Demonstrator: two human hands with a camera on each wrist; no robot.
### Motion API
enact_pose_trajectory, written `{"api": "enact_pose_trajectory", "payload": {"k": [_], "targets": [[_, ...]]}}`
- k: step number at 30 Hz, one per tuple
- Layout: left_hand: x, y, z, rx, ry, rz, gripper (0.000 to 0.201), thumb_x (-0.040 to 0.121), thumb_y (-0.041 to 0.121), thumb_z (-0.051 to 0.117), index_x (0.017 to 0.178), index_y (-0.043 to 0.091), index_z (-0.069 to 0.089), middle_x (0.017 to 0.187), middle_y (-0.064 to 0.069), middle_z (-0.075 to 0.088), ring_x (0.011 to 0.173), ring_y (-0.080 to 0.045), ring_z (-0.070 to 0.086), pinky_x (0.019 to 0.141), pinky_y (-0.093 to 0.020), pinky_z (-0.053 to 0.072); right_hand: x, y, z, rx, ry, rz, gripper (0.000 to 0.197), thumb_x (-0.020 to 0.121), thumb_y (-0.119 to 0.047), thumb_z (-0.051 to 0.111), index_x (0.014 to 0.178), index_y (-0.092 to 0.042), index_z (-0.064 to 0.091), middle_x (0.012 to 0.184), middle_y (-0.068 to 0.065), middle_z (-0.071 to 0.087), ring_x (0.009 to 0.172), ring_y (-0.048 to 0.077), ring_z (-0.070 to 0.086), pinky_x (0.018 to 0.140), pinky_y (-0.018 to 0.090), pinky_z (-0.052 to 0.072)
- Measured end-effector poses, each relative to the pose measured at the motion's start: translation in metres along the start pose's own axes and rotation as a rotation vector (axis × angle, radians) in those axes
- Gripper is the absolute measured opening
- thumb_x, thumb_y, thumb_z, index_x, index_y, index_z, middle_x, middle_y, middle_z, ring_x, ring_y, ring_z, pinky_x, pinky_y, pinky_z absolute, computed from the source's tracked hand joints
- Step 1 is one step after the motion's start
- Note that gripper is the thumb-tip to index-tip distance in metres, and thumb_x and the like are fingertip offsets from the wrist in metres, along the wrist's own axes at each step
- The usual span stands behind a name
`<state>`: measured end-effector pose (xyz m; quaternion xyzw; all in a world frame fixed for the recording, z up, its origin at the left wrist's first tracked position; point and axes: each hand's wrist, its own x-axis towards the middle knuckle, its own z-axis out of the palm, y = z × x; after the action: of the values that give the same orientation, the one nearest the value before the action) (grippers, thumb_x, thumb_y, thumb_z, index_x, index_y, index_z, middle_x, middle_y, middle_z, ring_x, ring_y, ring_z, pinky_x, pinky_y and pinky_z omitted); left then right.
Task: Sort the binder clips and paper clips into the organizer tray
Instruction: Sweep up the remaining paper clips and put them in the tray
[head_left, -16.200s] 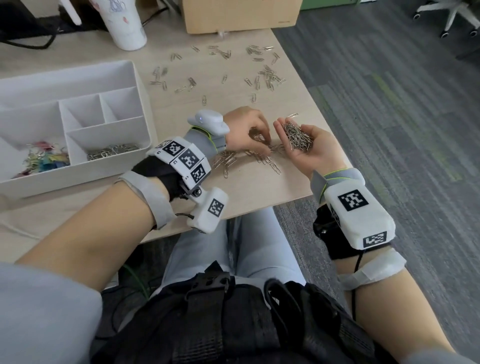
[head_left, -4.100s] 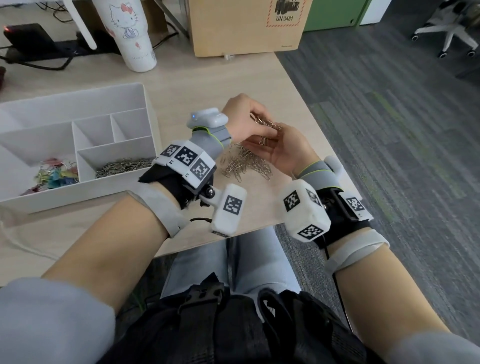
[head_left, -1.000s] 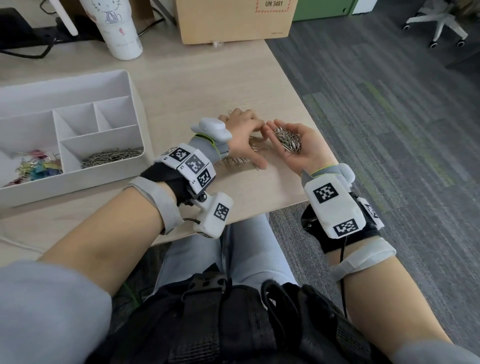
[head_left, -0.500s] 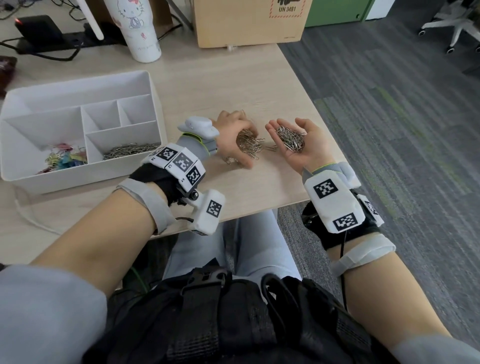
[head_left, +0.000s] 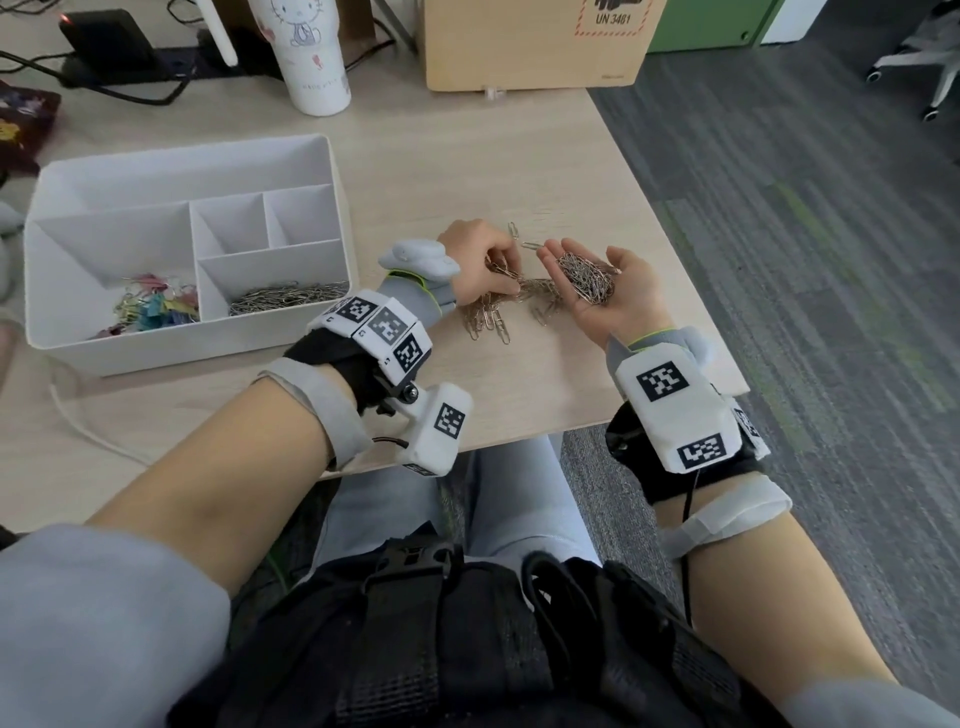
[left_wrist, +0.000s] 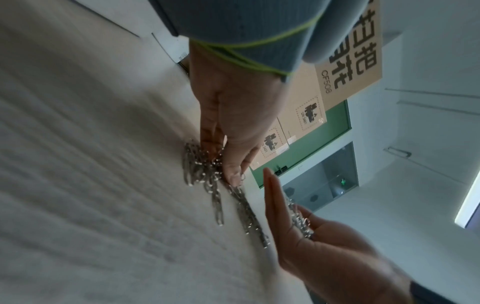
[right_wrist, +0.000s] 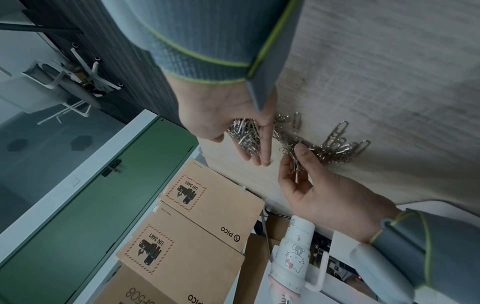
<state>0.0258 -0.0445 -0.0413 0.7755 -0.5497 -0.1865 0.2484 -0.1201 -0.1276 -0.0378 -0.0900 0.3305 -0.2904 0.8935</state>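
Observation:
My right hand (head_left: 597, 283) lies palm up by the table's right edge, fingers relaxed, with a heap of silver paper clips (head_left: 584, 273) in the palm. Just left of it my left hand (head_left: 498, 270) pinches a few clips out of the loose pile (head_left: 493, 314) on the table. In the right wrist view the left hand (right_wrist: 294, 162) grips clips between thumb and fingers beside the right hand (right_wrist: 249, 144). The white organizer tray (head_left: 340, 208) stands at the left. It holds coloured binder clips (head_left: 156, 309) in one compartment and silver paper clips (head_left: 288, 299) in the front one.
Two stray clips (head_left: 522, 238) lie just beyond the hands. A white tumbler (head_left: 317, 57) and a cardboard box (head_left: 535, 41) stand at the table's back. A white cable (head_left: 78, 421) runs along the front left. The table edge (head_left: 675, 249) is close to my right hand.
My left hand has shifted from covering the pile to pinching clips out of it, close to the right palm. The right hand stays palm up with its heap.

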Motion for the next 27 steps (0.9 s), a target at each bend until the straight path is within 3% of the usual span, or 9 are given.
{"api": "enact_pose_trajectory", "payload": {"k": [3, 7, 10, 12, 14, 16, 19, 23, 27], "targets": [[0.001, -0.001, -0.007, -0.086, 0.042, -0.013, 0.018, 0.069, 0.017, 0.077, 0.086, 0.014, 0.073, 0.069, 0.005, 0.061, 0.066, -0.006, 0.056, 0.068, -0.023, 0.043, 0.001, 0.000, 0.003, 0.043, 0.010, -0.008, 0.047, 0.102, -0.019, 0.026, 0.094, 0.017, 0.056, 0.094, 0.033, 0.059, 0.090, 0.041, 0.059, 0.101, 0.045, 0.046], [0.003, -0.001, -0.023, -0.209, 0.062, 0.001, 0.014, 0.069, 0.016, 0.078, 0.082, 0.015, 0.073, 0.047, 0.019, 0.059, 0.044, 0.010, 0.053, 0.060, -0.016, 0.044, 0.004, 0.005, 0.010, 0.029, 0.002, 0.011, 0.045, 0.102, -0.016, 0.025, 0.096, 0.016, 0.055, 0.099, 0.033, 0.057, 0.117, 0.042, 0.052, 0.102, 0.045, 0.045], [0.004, 0.009, -0.033, -0.311, 0.044, 0.055, 0.015, 0.068, 0.015, 0.079, 0.078, 0.020, 0.071, 0.054, 0.015, 0.065, 0.051, -0.001, 0.057, 0.061, -0.020, 0.049, 0.007, 0.013, 0.018, -0.037, -0.017, 0.055, 0.040, 0.101, -0.015, 0.028, 0.104, 0.013, 0.056, 0.109, 0.031, 0.056, 0.123, 0.041, 0.048, 0.095, 0.044, 0.049], [0.006, 0.015, -0.038, -0.302, 0.028, 0.083, 0.017, 0.067, 0.017, 0.079, 0.080, 0.023, 0.071, 0.059, 0.013, 0.063, 0.053, 0.003, 0.054, 0.063, -0.020, 0.048, 0.006, 0.020, 0.026, -0.074, -0.028, 0.088, 0.033, 0.100, -0.013, 0.031, 0.107, 0.009, 0.054, 0.111, 0.030, 0.057, 0.119, 0.041, 0.051, 0.087, 0.044, 0.052], [0.008, 0.022, -0.040, -0.267, 0.017, 0.108, 0.016, 0.068, 0.018, 0.079, 0.082, 0.021, 0.072, 0.063, 0.014, 0.061, 0.051, 0.009, 0.050, 0.062, -0.013, 0.043, 0.004, 0.026, 0.034, -0.087, -0.049, 0.091, 0.032, 0.099, -0.008, 0.031, 0.094, 0.011, 0.056, 0.089, 0.030, 0.066, 0.098, 0.040, 0.058, 0.077, 0.046, 0.055], [0.010, 0.025, -0.039, -0.224, 0.020, 0.121, 0.015, 0.068, 0.017, 0.078, 0.083, 0.017, 0.073, 0.063, 0.012, 0.061, 0.051, 0.009, 0.051, 0.057, -0.007, 0.039, 0.003, 0.029, 0.040, -0.096, -0.058, 0.097, 0.035, 0.098, -0.006, 0.029, 0.084, 0.007, 0.058, 0.067, 0.024, 0.068, 0.091, 0.034, 0.059, 0.083, 0.045, 0.052], [0.011, 0.027, -0.040, -0.163, 0.014, 0.134, 0.017, 0.068, 0.017, 0.077, 0.084, 0.015, 0.074, 0.073, 0.000, 0.066, 0.062, 0.000, 0.055, 0.067, -0.018, 0.045, 0.003, 0.031, 0.045, -0.069, -0.055, 0.114, 0.036, 0.098, -0.006, 0.028, 0.083, 0.005, 0.060, 0.071, 0.021, 0.066, 0.094, 0.028, 0.059, 0.102, 0.040, 0.040], [0.008, 0.024, -0.048, -0.139, 0.014, 0.171, 0.020, 0.067, 0.016, 0.078, 0.087, 0.015, 0.074, 0.081, -0.001, 0.066, 0.073, -0.012, 0.059, 0.072, -0.021, 0.047, 0.001, 0.036, 0.052, -0.064, -0.045, 0.116, 0.035, 0.099, -0.006, 0.028, 0.082, 0.003, 0.057, 0.085, 0.017, 0.058, 0.111, 0.023, 0.055, 0.095, 0.040, 0.041], [0.002, 0.018, -0.055, -0.180, 0.035, 0.186, 0.019, 0.068, 0.012, 0.076, 0.087, 0.015, 0.074, 0.080, -0.005, 0.068, 0.067, -0.011, 0.060, 0.070, -0.022, 0.049, 0.001, 0.041, 0.056, -0.051, -0.073, 0.118, 0.035, 0.099, -0.007, 0.030, 0.082, 0.006, 0.057, 0.083, 0.020, 0.061, 0.092, 0.030, 0.060, 0.098, 0.040, 0.042]]}}
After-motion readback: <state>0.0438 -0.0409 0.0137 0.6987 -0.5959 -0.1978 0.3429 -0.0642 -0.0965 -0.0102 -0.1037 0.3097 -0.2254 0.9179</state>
